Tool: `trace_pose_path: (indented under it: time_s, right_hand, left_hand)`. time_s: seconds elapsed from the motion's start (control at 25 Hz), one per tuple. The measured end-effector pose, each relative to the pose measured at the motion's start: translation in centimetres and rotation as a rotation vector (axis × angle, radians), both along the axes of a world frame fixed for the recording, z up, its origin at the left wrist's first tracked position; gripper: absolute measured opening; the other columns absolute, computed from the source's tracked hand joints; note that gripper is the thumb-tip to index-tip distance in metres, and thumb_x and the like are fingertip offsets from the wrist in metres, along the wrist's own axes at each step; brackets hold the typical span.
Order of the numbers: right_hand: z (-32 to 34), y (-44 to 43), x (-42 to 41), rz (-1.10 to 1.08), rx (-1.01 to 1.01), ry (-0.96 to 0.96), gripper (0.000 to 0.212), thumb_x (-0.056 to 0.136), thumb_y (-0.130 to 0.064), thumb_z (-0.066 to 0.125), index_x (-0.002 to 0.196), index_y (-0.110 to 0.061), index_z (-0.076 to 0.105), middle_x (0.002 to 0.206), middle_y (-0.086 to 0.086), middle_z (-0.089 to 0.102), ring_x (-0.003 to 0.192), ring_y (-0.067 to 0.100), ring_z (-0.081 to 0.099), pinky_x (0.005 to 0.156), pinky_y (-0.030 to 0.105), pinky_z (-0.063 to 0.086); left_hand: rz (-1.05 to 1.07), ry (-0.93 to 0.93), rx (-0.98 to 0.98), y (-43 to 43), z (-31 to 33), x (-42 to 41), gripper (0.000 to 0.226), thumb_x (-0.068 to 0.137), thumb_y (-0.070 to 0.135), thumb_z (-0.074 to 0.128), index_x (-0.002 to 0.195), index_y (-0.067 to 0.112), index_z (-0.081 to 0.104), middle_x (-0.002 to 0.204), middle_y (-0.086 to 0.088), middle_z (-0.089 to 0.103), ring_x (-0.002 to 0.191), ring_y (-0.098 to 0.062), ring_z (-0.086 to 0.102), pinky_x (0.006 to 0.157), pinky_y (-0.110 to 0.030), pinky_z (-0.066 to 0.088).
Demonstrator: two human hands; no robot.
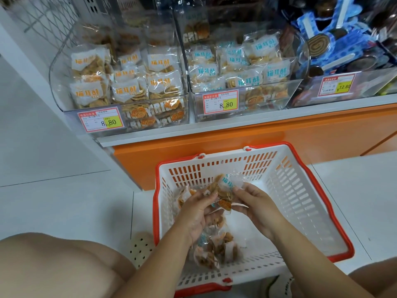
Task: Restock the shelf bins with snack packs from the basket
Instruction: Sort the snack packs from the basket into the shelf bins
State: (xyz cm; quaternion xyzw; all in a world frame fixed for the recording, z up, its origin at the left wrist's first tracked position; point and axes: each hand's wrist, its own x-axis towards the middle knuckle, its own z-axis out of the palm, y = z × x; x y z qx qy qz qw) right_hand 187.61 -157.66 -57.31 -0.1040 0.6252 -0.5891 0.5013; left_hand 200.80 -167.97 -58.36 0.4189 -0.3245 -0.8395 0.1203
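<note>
Left hand [196, 214]: curling round a bunch of snack packs [217, 214] in clear wrappers that show orange-brown swirl biscuits, and holding them up inside the basket.

Right hand [256, 208]: pinching the wrapper edge of a blue-labelled pack [228, 183] that is sitting at the top of that bunch, close to the left fingertips.

Loose packs [211, 251]: lying in a small heap on the basket bottom, beneath the left wrist.

Basket [305, 196]: white slotted plastic with a red rim, sitting on the pale tiled floor [53, 201] just in front of the shelf's orange base [247, 138].

Left bin [56, 78]: clear plastic, standing on the shelf at its left end and holding orange-labelled packs [129, 87] stacked to well above its front wall. An 8.80 price tag [102, 122] is showing on the front.

Middle bin [268, 100]: clear, touching the left bin and holding blue-labelled packs [236, 67] piled about as high. A second 8.80 tag [220, 103] is showing on the front.

Right bin [376, 82]: clear, holding blue wrappers with dark brown swirl rounds [318, 45]. A 12.80 tag [336, 84] is showing on the front.

Person's knee [53, 265]: bending at the lower left, with a beige perforated shoe [139, 248] resting beside the basket's near left corner.
</note>
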Motion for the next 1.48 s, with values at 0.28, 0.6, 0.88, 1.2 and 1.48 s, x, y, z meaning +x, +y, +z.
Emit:
trace_pose_path:
  time_s: [0.28,0.6,0.88,1.2,1.48]
  right_hand:
    - [4.6,-1.6,0.3,-0.029,-0.134,0.114,0.027,0.089,-0.007,0.064,0.115,-0.011,0.064,0.1,0.006,0.074,0.091,0.021,0.071,0.078,0.031,0.056]
    - [19.4,-7.0,-5.1,-0.122,-0.328,0.589,0.026,0.08,-0.018,0.072,0.097,-0.024,0.054,0.064,-0.013,0.045,0.062,0.004,0.049,0.066,0.017,0.042]
    - [24.1,-20.9,-11.6,-0.028,0.049,1.01,0.044,0.091,-0.029,0.067,0.123,-0.006,0.047,0.098,0.004,0.06,0.088,0.019,0.055,0.074,0.029,0.04]
    - [22.7,-27.0,-11.7,0.28,0.372,1.179,0.044,0.096,-0.038,0.056,0.127,-0.006,0.056,0.118,0.013,0.062,0.104,0.026,0.057,0.079,0.026,0.039]
    - [23.9,-17.4,-7.6,-0.234,-0.3,1.287,0.036,0.096,-0.025,0.059,0.131,-0.021,0.053,0.111,-0.005,0.063,0.1,0.004,0.058,0.082,0.006,0.04]
  left_hand:
    - [0.054,0.019,-0.144,-1.2,4.7,-1.6,0.03,0.087,0.008,0.067,0.117,0.008,0.065,0.107,-0.014,0.073,0.098,-0.029,0.071,0.077,-0.038,0.06]
    - [-0.081,-0.263,-1.343,-7.7,19.9,-3.2,0.025,0.092,0.046,0.058,0.117,0.046,0.056,0.107,0.031,0.062,0.093,0.016,0.056,0.077,-0.004,0.044]
    - [-0.24,-0.705,-1.688,-14.3,19.7,-5.5,0.07,0.097,0.061,0.028,0.154,0.034,0.0,0.161,0.018,0.006,0.148,-0.006,0.003,0.109,-0.024,-0.003]
    - [-0.257,-0.633,-1.706,-15.4,18.8,-5.3,0.068,0.097,0.061,0.028,0.154,0.038,-0.001,0.159,0.024,0.005,0.146,-0.001,0.003,0.115,-0.024,0.002]
    - [0.209,-0.335,-1.824,-11.5,17.6,-4.3,0.042,0.096,0.04,0.047,0.136,0.029,0.051,0.125,0.024,0.047,0.122,0.007,0.035,0.107,-0.015,0.024]
